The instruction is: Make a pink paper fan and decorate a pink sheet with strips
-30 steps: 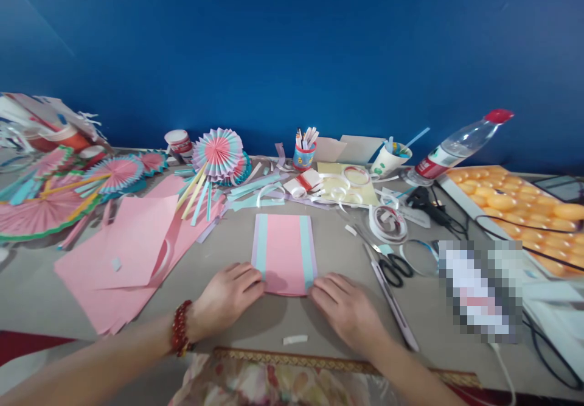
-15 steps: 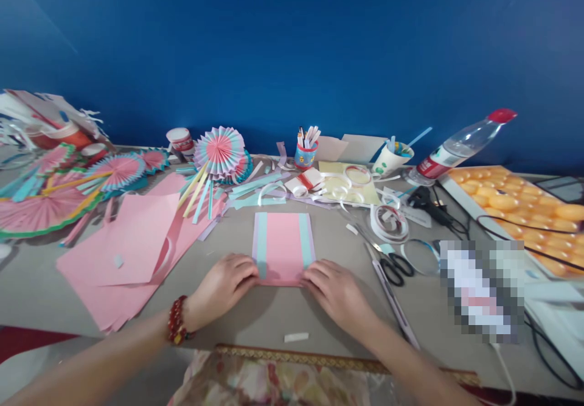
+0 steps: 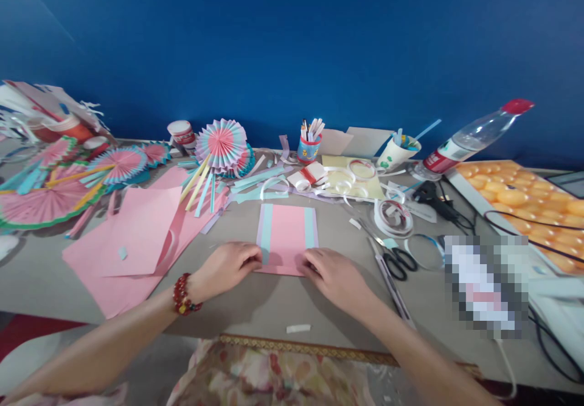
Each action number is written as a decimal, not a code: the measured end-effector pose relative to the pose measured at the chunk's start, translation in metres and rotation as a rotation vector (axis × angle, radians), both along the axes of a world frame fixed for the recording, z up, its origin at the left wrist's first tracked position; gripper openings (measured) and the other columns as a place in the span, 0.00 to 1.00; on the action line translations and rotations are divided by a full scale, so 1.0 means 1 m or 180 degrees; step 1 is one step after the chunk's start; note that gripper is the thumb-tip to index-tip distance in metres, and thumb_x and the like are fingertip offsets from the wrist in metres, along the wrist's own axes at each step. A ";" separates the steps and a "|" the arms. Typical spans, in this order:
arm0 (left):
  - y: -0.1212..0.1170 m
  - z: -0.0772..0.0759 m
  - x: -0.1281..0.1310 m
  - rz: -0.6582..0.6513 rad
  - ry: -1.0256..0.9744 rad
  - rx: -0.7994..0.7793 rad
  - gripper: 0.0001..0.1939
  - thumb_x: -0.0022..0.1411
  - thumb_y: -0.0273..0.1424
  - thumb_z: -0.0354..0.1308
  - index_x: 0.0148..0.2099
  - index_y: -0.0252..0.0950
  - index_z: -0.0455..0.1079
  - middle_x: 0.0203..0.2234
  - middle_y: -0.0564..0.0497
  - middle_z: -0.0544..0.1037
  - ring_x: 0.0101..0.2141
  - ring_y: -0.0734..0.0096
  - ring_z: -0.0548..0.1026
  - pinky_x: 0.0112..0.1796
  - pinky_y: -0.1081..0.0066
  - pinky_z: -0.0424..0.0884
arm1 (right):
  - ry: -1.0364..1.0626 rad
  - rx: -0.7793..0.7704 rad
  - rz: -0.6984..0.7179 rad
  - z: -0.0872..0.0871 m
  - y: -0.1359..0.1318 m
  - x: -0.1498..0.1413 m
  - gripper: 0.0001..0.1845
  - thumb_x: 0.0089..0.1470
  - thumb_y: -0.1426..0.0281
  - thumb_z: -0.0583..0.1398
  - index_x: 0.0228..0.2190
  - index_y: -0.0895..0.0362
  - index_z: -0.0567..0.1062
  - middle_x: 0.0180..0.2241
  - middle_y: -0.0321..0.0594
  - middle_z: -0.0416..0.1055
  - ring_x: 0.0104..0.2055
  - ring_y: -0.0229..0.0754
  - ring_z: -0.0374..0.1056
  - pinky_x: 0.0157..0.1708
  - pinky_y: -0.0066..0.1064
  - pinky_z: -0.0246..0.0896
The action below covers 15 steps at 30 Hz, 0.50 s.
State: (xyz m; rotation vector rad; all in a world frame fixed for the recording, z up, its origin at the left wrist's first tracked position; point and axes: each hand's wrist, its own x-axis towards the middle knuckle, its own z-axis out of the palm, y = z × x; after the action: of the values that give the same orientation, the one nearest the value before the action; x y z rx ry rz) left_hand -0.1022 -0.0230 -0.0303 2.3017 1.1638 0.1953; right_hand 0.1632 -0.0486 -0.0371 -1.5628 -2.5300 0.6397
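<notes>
A pink sheet of paper (image 3: 287, 235) with light-blue and lilac bands down both sides lies in front of me on the grey table. At its near left corner my left hand (image 3: 227, 266) is closed, fingers curled and pinched at the paper's edge. My right hand (image 3: 336, 278) is likewise closed at the near right corner, its curled fingertips over the blue band and the pink middle. The fingertips partly hide both near corners. A small white paper strip (image 3: 298, 329) lies between my forearms, near the table's front edge.
Pink sheets (image 3: 141, 229) and pleated paper fans (image 3: 221, 144) are at the left. Black-handled scissors (image 3: 400, 263), a box cutter (image 3: 390, 284), tape rolls (image 3: 393, 217) and a glue gun (image 3: 433, 202) lie right. A bottle (image 3: 474, 138) leans behind, near a pen cup (image 3: 309, 147).
The view has shifted slightly. Both hands have slid a little up the paper's sides from its near edge, and the right fingers are more curled and farther inward. The paper stays flat.
</notes>
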 end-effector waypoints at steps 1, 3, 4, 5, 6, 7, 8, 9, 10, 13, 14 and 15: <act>0.001 0.000 0.000 -0.0004 0.0026 -0.0018 0.10 0.70 0.33 0.50 0.35 0.39 0.69 0.28 0.56 0.76 0.31 0.70 0.72 0.35 0.72 0.60 | -0.0081 0.0034 -0.0006 0.000 0.000 -0.001 0.08 0.65 0.66 0.54 0.36 0.54 0.71 0.35 0.38 0.74 0.38 0.42 0.68 0.36 0.30 0.53; 0.002 0.001 0.001 0.0017 0.0052 -0.0029 0.10 0.69 0.33 0.51 0.35 0.39 0.69 0.29 0.55 0.76 0.31 0.69 0.72 0.34 0.72 0.60 | -0.0208 0.0076 -0.0006 0.000 0.001 -0.003 0.08 0.65 0.65 0.54 0.36 0.54 0.71 0.35 0.38 0.74 0.37 0.42 0.68 0.35 0.30 0.52; 0.003 0.001 0.001 0.0043 0.0052 -0.0027 0.10 0.69 0.33 0.51 0.35 0.39 0.69 0.30 0.55 0.76 0.31 0.70 0.72 0.34 0.73 0.60 | -0.0252 0.0076 -0.0007 0.000 0.001 -0.004 0.08 0.65 0.65 0.54 0.36 0.54 0.71 0.35 0.38 0.74 0.37 0.42 0.68 0.35 0.30 0.52; 0.004 0.000 0.001 0.0074 0.0047 -0.0026 0.10 0.69 0.33 0.52 0.35 0.39 0.69 0.30 0.55 0.75 0.31 0.70 0.72 0.33 0.73 0.60 | -0.0286 0.0068 -0.0014 0.000 0.001 -0.004 0.08 0.65 0.65 0.54 0.36 0.54 0.71 0.34 0.38 0.74 0.37 0.42 0.68 0.35 0.30 0.52; 0.005 0.000 0.001 0.0102 0.0044 -0.0032 0.09 0.68 0.33 0.52 0.34 0.39 0.69 0.30 0.55 0.75 0.31 0.71 0.72 0.32 0.73 0.60 | -0.0309 0.0049 -0.0020 0.001 0.002 -0.004 0.08 0.65 0.65 0.54 0.36 0.54 0.71 0.34 0.38 0.74 0.37 0.42 0.68 0.35 0.30 0.52; 0.005 0.000 0.001 0.0123 0.0047 -0.0043 0.09 0.68 0.33 0.53 0.34 0.39 0.70 0.31 0.55 0.74 0.30 0.71 0.72 0.32 0.73 0.59 | -0.0320 0.0032 -0.0027 0.001 0.002 -0.005 0.08 0.65 0.65 0.54 0.36 0.54 0.71 0.34 0.37 0.74 0.37 0.42 0.68 0.35 0.30 0.52; 0.006 0.000 0.001 0.0135 0.0053 -0.0055 0.08 0.67 0.33 0.54 0.34 0.39 0.70 0.30 0.55 0.74 0.30 0.72 0.72 0.31 0.73 0.59 | -0.0311 0.0020 -0.0026 0.002 0.003 -0.005 0.08 0.65 0.65 0.54 0.36 0.54 0.71 0.34 0.37 0.74 0.37 0.42 0.68 0.34 0.30 0.51; 0.006 0.000 0.000 0.0132 0.0062 -0.0068 0.08 0.67 0.33 0.54 0.34 0.39 0.70 0.30 0.55 0.74 0.30 0.72 0.72 0.31 0.73 0.59 | -0.0290 0.0013 -0.0015 0.003 0.003 -0.005 0.08 0.65 0.65 0.54 0.36 0.54 0.71 0.34 0.37 0.74 0.37 0.41 0.69 0.34 0.30 0.51; 0.006 0.001 0.000 0.0123 0.0069 -0.0073 0.08 0.67 0.33 0.54 0.34 0.39 0.69 0.30 0.55 0.74 0.30 0.72 0.72 0.32 0.73 0.59 | -0.0270 0.0008 -0.0005 0.003 0.003 -0.005 0.08 0.65 0.65 0.54 0.36 0.54 0.71 0.34 0.36 0.74 0.36 0.41 0.69 0.34 0.30 0.51; 0.005 0.003 0.001 0.0105 0.0096 -0.0074 0.07 0.67 0.33 0.55 0.34 0.38 0.69 0.31 0.55 0.74 0.31 0.71 0.72 0.32 0.73 0.60 | -0.0254 0.0007 -0.0019 0.003 0.004 -0.004 0.09 0.65 0.64 0.54 0.35 0.53 0.71 0.34 0.36 0.74 0.36 0.41 0.68 0.34 0.30 0.51; 0.005 0.004 0.001 0.0102 0.0112 -0.0076 0.07 0.67 0.33 0.55 0.34 0.38 0.69 0.31 0.55 0.73 0.31 0.71 0.72 0.32 0.73 0.60 | -0.0250 0.0008 -0.0032 0.002 0.004 -0.004 0.09 0.65 0.64 0.54 0.35 0.53 0.71 0.34 0.36 0.74 0.36 0.41 0.68 0.33 0.30 0.51; 0.004 0.005 0.001 0.0099 0.0125 -0.0079 0.07 0.66 0.32 0.55 0.34 0.38 0.69 0.31 0.55 0.73 0.31 0.71 0.72 0.32 0.73 0.60 | -0.0239 0.0012 -0.0041 0.002 0.004 -0.004 0.09 0.65 0.64 0.54 0.35 0.53 0.71 0.34 0.36 0.74 0.36 0.41 0.68 0.33 0.30 0.51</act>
State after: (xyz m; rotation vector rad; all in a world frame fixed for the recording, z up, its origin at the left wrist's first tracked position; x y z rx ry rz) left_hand -0.1008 -0.0189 -0.0256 2.2765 1.2154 0.1472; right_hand 0.1593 -0.0449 -0.0354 -1.6303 -2.5704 0.5851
